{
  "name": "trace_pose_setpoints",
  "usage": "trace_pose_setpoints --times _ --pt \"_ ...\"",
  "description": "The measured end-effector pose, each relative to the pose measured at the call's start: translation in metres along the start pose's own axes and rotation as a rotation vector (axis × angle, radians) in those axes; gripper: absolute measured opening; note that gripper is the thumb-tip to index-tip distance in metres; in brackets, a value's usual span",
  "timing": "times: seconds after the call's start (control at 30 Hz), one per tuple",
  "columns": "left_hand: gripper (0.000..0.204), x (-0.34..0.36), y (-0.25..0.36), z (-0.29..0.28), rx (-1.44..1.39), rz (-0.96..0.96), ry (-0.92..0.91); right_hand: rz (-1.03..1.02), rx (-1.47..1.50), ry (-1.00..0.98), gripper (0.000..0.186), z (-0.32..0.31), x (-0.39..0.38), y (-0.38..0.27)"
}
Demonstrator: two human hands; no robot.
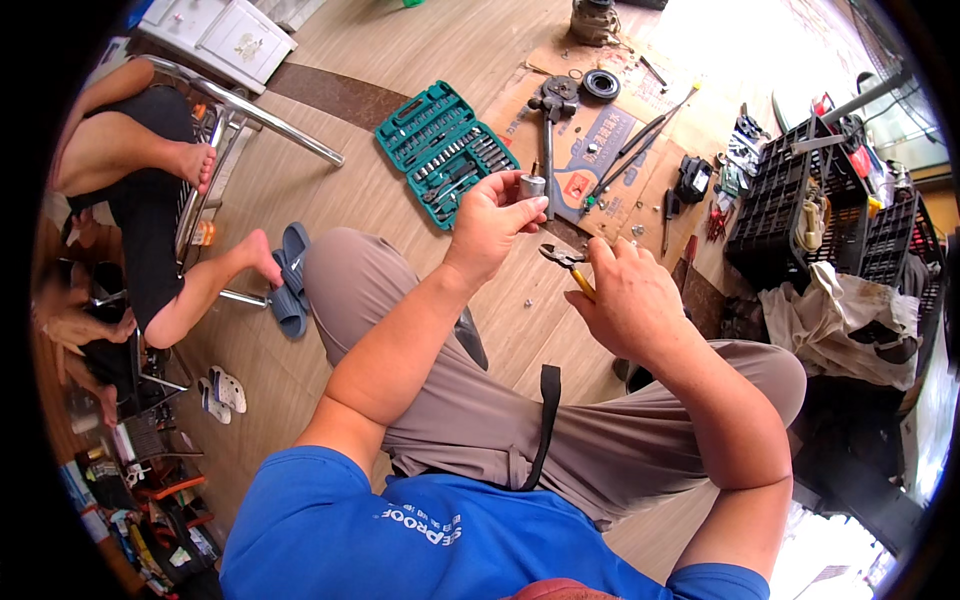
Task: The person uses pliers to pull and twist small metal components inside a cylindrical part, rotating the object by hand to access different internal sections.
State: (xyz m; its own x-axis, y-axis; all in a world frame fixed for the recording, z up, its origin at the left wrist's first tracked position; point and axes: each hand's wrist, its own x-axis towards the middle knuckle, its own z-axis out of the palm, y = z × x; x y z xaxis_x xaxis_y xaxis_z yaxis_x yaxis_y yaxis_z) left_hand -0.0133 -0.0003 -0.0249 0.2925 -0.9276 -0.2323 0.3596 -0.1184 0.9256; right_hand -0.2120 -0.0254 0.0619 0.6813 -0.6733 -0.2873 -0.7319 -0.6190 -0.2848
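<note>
Between the thumb and fingers of my left hand [487,222] is a short silver metal cylinder [532,187], upright, like a socket. A thin dark rod-like tip shows just above it; whether it joins the cylinder I cannot tell. My right hand [632,298] grips cutting pliers [562,256] with yellow handles. Their jaws point left, a little below the left hand and apart from the cylinder. Beyond the left hand lies a green socket set case [445,155], unfolded on the floor, holding rows of sockets and bits. A hammer-like tool [549,120] with a dark handle lies just past my fingers.
Flattened cardboard [625,195] carries a black ring [601,85], a long-handled tool [650,140] and a black device [693,179]. Black crates [800,190] stand at the right. At left, another person's bare foot [264,257] is near grey slippers [290,280] and a metal-framed chair [260,115].
</note>
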Motion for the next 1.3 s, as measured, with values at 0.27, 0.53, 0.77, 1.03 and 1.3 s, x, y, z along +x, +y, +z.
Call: trace_pose_setpoints --times 0.27,0.53,0.77,1.03,1.3 --pt "0.027 0.0003 0.0005 0.0008 0.079 0.027 0.014 -0.007 -0.002 -0.003 0.046 0.0009 -0.0001 -0.0005" --pt "0.026 0.0014 0.0003 0.0027 0.092 0.034 0.021 -0.001 0.004 -0.014 0.045 0.0014 -0.0005 -0.0001" --pt "0.026 0.0008 -0.0001 0.0000 0.096 0.038 0.017 -0.007 -0.007 -0.021 0.046 0.0017 0.0016 -0.0028" --pt "0.026 0.0003 0.0005 0.0019 0.097 0.030 0.007 -0.013 -0.010 -0.014 0.046 0.0032 0.0010 -0.0010" --pt "0.027 -0.0007 0.0005 0.0022 0.071 0.024 -0.010 -0.012 -0.004 -0.006 0.047 0.0039 0.0011 -0.0001"
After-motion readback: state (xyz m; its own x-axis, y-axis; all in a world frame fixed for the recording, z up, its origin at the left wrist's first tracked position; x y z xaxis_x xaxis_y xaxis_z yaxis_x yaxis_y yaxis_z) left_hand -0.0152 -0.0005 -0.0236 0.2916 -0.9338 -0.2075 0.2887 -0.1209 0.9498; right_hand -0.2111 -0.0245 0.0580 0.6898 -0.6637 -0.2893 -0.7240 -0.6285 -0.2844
